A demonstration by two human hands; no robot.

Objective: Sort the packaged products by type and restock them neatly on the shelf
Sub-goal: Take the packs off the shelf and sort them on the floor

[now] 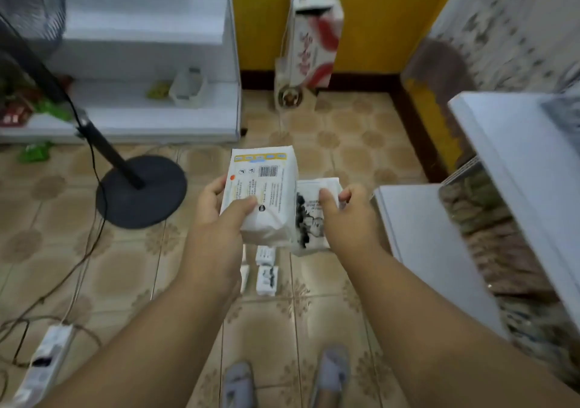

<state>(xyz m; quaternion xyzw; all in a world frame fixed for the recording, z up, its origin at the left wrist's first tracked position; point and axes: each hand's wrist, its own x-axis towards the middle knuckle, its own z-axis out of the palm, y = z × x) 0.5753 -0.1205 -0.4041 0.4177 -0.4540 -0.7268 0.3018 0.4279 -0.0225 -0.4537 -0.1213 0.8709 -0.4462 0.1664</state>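
My left hand (219,213) grips a white tissue pack (266,188) with a barcode and a yellow strip on top, thumb across its front. Beside it, my right hand (348,216) holds a smaller white pack with black ink print (314,188), thumb on its face. Both packs are held out in front of me above the tiled floor, edges touching. On the floor below them lie a few small white packs (266,269). A white shelf unit (150,106) stands at the left, another white shelf (518,163) at the right.
A black floor fan (141,191) stands at left with its cable trailing to a power strip (47,360). A red-and-white carton (314,37) leans on the yellow wall. Green packets (34,153) lie by the left shelf. My slippered feet (285,382) are at the bottom.
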